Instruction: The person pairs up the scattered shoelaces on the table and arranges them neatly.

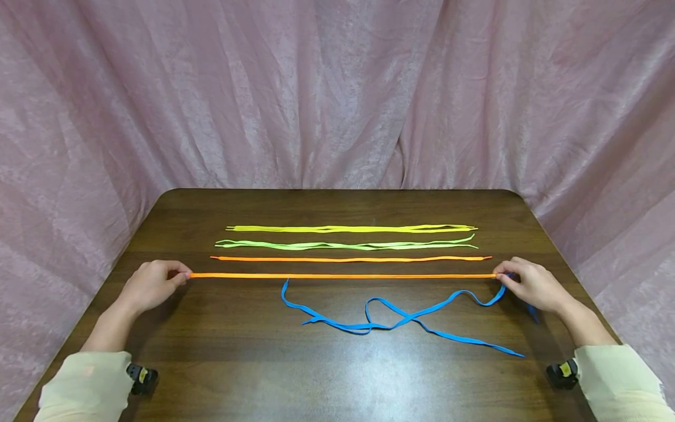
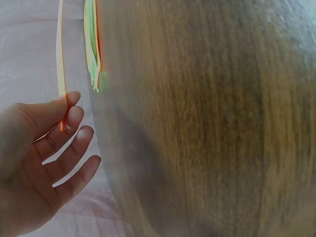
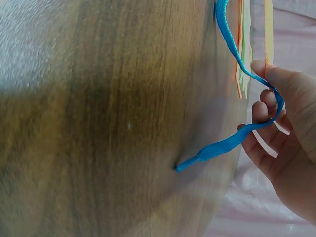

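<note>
An orange shoelace (image 1: 337,276) stretches straight between my two hands. My left hand (image 1: 153,284) pinches its left end between thumb and index finger, the tip poking out below the thumb in the left wrist view; the other fingers are spread. At the far end my right hand (image 1: 532,284) pinches the same lace between thumb and fingertips. A blue shoelace (image 3: 224,143) runs across the right hand's fingers, one end hanging past them. The rest of the blue laces (image 1: 390,325) lie loosely crossed and curled on the table, nearer to me than the stretched lace.
Behind the stretched lace, another orange lace (image 1: 348,259), light green laces (image 1: 343,247) and yellow laces (image 1: 348,229) lie in roughly parallel rows. The dark wooden table (image 1: 237,363) has rounded far corners. A pink curtain (image 1: 337,94) hangs behind it.
</note>
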Motion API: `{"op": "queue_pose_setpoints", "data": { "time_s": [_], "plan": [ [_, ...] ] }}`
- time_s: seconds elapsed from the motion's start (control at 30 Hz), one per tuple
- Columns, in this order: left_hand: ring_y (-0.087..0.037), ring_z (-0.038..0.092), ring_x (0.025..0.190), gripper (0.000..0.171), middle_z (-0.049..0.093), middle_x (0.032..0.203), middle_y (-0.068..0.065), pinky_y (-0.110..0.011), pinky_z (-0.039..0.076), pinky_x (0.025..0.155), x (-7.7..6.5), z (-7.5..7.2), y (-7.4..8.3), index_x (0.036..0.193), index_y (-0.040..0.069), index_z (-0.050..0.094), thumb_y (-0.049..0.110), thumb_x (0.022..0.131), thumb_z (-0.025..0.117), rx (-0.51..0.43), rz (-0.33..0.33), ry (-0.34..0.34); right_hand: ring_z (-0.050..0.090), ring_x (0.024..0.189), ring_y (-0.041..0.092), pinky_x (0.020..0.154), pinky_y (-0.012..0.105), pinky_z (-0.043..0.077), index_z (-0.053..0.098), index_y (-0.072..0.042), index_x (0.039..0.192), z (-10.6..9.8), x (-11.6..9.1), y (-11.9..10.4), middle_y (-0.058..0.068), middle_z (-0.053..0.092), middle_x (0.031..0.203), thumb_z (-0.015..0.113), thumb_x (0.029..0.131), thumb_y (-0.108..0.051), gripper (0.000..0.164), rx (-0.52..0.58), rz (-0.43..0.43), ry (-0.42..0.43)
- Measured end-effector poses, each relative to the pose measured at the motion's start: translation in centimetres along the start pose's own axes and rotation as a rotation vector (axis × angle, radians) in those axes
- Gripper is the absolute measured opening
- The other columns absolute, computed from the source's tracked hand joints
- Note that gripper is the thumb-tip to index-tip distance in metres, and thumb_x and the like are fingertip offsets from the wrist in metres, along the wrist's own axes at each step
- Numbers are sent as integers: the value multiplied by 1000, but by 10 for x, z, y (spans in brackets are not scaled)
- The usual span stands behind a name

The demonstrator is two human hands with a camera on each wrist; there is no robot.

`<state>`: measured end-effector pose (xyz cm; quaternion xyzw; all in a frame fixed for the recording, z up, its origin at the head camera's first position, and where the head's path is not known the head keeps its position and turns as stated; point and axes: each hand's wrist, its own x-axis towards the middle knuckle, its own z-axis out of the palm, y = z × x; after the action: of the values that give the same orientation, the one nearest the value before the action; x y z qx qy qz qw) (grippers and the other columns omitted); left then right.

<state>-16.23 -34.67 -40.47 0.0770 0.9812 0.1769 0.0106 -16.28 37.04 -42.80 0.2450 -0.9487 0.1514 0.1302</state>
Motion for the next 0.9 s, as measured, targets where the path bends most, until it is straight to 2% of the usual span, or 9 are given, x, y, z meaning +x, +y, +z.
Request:
{"op": "queue_pose_setpoints", "data": {
  "time_s": [0.43, 0.7, 0.9],
  "plan": [
    [-20, 50, 70, 16, 66, 79, -4, -32, 35, 58, 2, 0, 1, 91, 11, 70, 23, 89, 59, -1, 1, 12, 39, 63, -1, 55, 23, 36, 65, -11, 84, -1, 2, 1, -8, 55, 76, 68, 74, 6, 19, -2, -40, 65],
    [-20, 49, 68, 14, 64, 76, -3, -32, 35, 58, 2, 0, 1, 90, 11, 70, 21, 89, 60, -1, 2, 20, 41, 63, -3, 56, 18, 35, 65, -13, 81, -1, 5, 0, -9, 56, 76, 71, 68, 7, 24, -12, -71, 102],
    [-18, 48, 67, 15, 63, 74, -1, -31, 34, 57, 6, 1, 2, 91, 11, 69, 22, 89, 59, -1, 9, 8, 44, 68, -2, 59, 17, 36, 65, -13, 81, 0, 7, 1, -6, 57, 80, 69, 71, 8, 23, -3, -55, 104]
  ]
}}
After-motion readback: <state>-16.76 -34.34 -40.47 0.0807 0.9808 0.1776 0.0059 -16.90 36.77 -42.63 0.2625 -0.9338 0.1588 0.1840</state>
